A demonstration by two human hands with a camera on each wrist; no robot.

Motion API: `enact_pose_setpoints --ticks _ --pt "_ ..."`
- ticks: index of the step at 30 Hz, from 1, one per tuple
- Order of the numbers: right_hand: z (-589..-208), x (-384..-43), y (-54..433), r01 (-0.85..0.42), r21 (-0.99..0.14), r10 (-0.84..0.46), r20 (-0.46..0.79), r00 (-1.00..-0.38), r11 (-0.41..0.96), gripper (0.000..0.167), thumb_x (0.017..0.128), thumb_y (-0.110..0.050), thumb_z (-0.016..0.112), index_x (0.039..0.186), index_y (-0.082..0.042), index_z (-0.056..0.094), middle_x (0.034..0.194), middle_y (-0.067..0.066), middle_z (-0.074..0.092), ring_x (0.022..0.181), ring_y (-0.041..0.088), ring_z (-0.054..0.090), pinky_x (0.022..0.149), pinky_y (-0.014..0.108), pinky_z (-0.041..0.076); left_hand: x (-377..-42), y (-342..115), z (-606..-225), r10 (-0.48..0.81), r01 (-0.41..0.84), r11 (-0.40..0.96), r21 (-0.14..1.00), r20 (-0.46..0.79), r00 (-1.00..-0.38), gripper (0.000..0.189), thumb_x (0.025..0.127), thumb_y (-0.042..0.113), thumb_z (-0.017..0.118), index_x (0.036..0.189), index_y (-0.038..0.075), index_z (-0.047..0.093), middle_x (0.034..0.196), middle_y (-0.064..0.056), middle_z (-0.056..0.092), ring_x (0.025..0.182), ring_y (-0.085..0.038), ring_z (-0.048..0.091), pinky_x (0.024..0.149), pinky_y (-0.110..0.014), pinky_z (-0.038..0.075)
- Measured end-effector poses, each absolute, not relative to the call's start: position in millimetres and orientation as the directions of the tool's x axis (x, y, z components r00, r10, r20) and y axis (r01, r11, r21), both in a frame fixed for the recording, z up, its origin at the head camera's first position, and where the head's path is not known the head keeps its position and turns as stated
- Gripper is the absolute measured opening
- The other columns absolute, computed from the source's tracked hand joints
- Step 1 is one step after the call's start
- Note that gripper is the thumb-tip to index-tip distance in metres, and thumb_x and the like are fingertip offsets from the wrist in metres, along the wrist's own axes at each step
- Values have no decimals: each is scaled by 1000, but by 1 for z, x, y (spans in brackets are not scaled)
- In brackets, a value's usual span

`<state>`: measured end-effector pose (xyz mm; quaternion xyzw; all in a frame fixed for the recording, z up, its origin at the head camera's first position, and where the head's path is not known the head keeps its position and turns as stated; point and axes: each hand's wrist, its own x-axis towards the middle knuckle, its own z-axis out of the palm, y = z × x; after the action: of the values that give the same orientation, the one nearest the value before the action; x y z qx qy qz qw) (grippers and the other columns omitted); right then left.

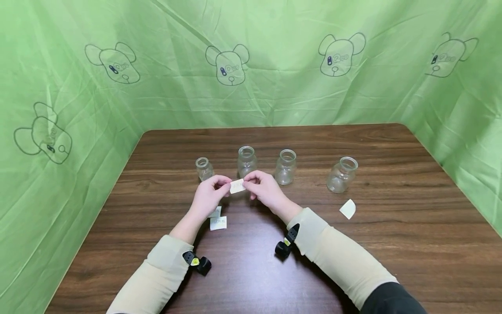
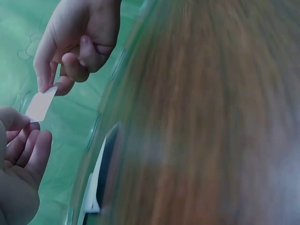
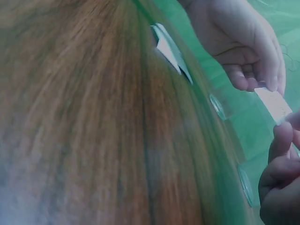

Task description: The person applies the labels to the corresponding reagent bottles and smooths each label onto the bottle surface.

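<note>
Both hands hold one small white paper slip [image 1: 237,186] with writing on it, stretched between them above the table. My left hand [image 1: 209,195] pinches its left end between thumb and fingers. At the other end, the thumb and forefinger of my right hand [image 1: 267,190] grip it. In the left wrist view the slip [image 2: 42,104] appears blank; writing shows faintly on the slip [image 3: 273,104] in the right wrist view. Just behind the hands stand a small glass jar [image 1: 204,169] and a larger glass jar [image 1: 246,160], both partly hidden.
Two more open glass jars stand to the right, a near one [image 1: 285,167] and a farther one [image 1: 342,175]. Written paper slips [image 1: 218,223] lie by the left forearm. A white paper piece [image 1: 347,209] lies right on the brown table [image 1: 392,261]. Green cloth [image 1: 270,100] surrounds it.
</note>
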<state>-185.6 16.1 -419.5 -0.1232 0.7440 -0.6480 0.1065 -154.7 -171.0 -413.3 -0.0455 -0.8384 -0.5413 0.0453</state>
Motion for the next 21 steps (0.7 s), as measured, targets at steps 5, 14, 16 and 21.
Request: enact_pose_setpoints --ticks 5,14,16,21 --pt "-419 -187 8 -107 -971 -346 27 -938 213 10 84 -10 67 92 -5 64 71 1 59 49 13 51 48 31 45 -153 -181 -413 27 135 513 848 141 -990 14 87 14 64 98 6 67 81 -4 66 67 -14 62 63 -26 49" --pt "-413 -188 -19 -187 -943 -384 71 -921 276 6 87 -12 64 91 -8 62 74 1 59 50 13 53 48 26 46 -152 -202 -413 -36 99 525 845 138 -990 19 85 13 66 101 4 66 86 -7 64 75 -17 59 66 -25 48" --pt "-412 -188 -25 -210 -932 -398 81 -914 294 5 88 -12 63 91 -8 61 75 0 60 50 13 53 48 26 47 -153 -207 -416 -59 80 537 840 132 -989 18 85 14 66 100 4 66 86 -8 64 74 -17 60 65 -24 48" --pt "-413 -188 -37 -277 -891 -412 114 -904 360 4 89 -12 61 90 -8 59 75 -1 61 49 9 54 49 24 48 -154 -217 -419 -104 60 566 822 144 -984 14 85 15 66 94 4 65 85 -8 65 72 -17 59 63 -23 48"
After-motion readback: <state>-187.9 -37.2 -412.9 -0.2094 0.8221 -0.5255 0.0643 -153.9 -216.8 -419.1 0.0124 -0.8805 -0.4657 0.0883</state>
